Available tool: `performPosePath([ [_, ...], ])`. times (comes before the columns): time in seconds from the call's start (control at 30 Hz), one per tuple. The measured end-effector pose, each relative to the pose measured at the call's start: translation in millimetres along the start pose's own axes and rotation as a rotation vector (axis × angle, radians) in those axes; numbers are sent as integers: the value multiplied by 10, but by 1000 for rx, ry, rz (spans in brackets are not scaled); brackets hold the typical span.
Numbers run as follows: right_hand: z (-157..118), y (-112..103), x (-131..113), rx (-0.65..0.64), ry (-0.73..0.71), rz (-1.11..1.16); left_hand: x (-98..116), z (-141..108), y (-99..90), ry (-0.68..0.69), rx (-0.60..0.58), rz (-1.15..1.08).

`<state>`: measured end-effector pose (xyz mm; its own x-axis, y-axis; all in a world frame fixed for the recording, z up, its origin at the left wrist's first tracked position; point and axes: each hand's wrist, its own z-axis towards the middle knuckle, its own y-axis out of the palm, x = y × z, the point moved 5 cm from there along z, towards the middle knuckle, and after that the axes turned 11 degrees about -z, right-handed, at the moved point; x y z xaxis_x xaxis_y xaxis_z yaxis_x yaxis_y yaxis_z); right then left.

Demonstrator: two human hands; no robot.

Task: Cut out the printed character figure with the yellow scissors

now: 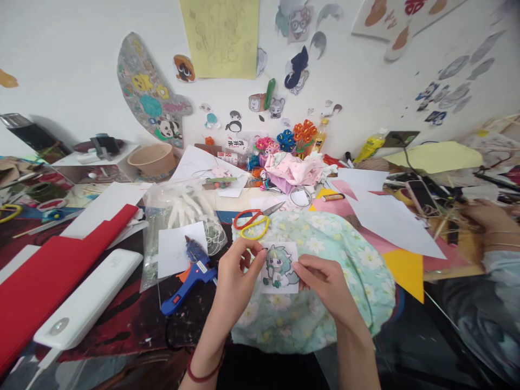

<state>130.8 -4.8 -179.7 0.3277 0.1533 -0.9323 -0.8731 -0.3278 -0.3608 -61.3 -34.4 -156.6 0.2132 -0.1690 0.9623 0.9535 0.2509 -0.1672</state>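
Between my two hands is a small white paper square with a printed cartoon unicorn in pale green. My left hand pinches its left edge between thumb and forefinger. On the opposite edge, my right hand grips the paper with its fingertips. Underneath lies a mint-green cloth with white flowers. Scissors with one red and one yellow handle rest just beyond the picture, blades pointing away to the right. A blue hot glue gun lies left of my left hand, its nozzle over a white paper.
Left are a white power bank with a cable and red card. A clear plastic bag of white pieces sits behind the glue gun. White sheets and yellow paper lie right. Another person's arm is at far right.
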Motion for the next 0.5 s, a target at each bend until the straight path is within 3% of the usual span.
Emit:
performPosePath([
  [0.5,6,-12,-6,4,11,2,-66,26,41,-89,14,-63],
])
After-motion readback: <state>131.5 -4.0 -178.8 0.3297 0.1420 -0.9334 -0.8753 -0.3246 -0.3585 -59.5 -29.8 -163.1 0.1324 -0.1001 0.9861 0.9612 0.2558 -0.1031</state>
